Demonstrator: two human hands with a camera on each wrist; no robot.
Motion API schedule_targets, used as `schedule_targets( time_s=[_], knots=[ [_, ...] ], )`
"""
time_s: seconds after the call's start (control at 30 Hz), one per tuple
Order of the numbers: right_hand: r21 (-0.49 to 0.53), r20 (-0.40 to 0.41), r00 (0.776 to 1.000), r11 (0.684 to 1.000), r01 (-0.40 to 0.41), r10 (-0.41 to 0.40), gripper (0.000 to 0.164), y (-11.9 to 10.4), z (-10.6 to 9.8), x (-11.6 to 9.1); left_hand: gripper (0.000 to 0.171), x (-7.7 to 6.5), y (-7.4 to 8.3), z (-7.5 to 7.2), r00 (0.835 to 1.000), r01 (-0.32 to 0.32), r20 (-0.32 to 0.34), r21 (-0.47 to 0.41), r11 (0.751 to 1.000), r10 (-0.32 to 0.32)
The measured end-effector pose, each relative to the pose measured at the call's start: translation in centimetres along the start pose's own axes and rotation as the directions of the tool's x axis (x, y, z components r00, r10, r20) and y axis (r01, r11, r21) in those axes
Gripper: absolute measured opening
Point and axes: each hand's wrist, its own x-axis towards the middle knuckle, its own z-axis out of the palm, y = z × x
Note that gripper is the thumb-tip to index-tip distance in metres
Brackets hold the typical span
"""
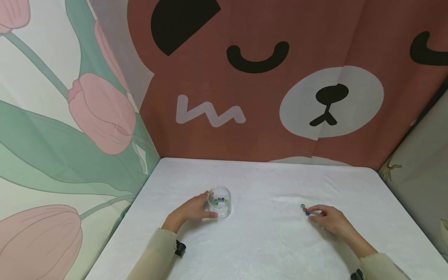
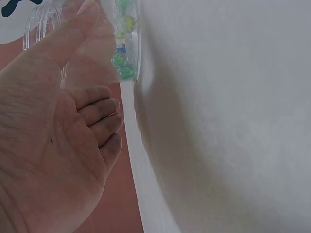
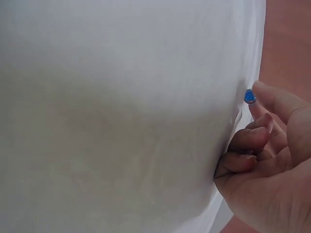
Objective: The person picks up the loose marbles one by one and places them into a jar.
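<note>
On the left of the white table, a clear round jar [image 1: 224, 210] stands with several coloured marbles [image 2: 125, 24] at its bottom. My left hand [image 1: 192, 209] holds it from the left side, thumb in front and fingers behind; the other fingers curl beside it in the left wrist view. To the right, my right hand [image 1: 330, 219] has its thumb and index fingertips at a blue marble [image 3: 250, 96], which sits between them. A green marble [image 1: 302, 206] and a reddish marble [image 1: 304, 210] lie in a row beside the blue one.
The white cloth-covered table [image 1: 259, 241] stretches between and around the hands. Behind it hangs a brown curtain [image 1: 210, 140] with a bear face, and a tulip-printed curtain [image 1: 101, 112] is on the left.
</note>
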Motion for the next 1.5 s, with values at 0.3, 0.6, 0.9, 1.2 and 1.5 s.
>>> schedule_targets(
  time_s=[0.3,0.6,0.9,1.2,1.5],
  knots=[
    [-0.084,-0.02,1.0,0.996,0.018,-0.02,0.025,-0.4,0.1,0.5,0.108,-0.1,0.2,0.0,1.0,0.009,0.0,0.0,1.0,-0.009],
    [-0.071,-0.016,1.0,0.997,0.009,-0.01,0.024,-0.6,0.2,0.4,0.108,-0.1,0.4,0.0,1.0,0.014,-0.003,0.001,1.0,-0.014],
    [-0.014,-0.037,0.999,1.0,0.024,-0.025,0.027,-1.3,0.4,0.0,0.108,-0.1,0.3,0.0,1.0,0.009,-0.007,0.0,1.0,-0.009],
    [0.064,-0.029,0.999,0.997,0.047,-0.045,0.033,-3.0,0.7,-0.3,0.108,0.0,0.2,0.0,1.0,0.005,-0.008,0.006,1.0,-0.005],
    [0.164,-0.016,0.999,0.985,0.05,-0.048,0.033,-4.7,1.6,-0.7,0.109,0.1,0.0,0.1,1.0,0.002,-0.006,-0.004,1.0,-0.002]
  ],
)
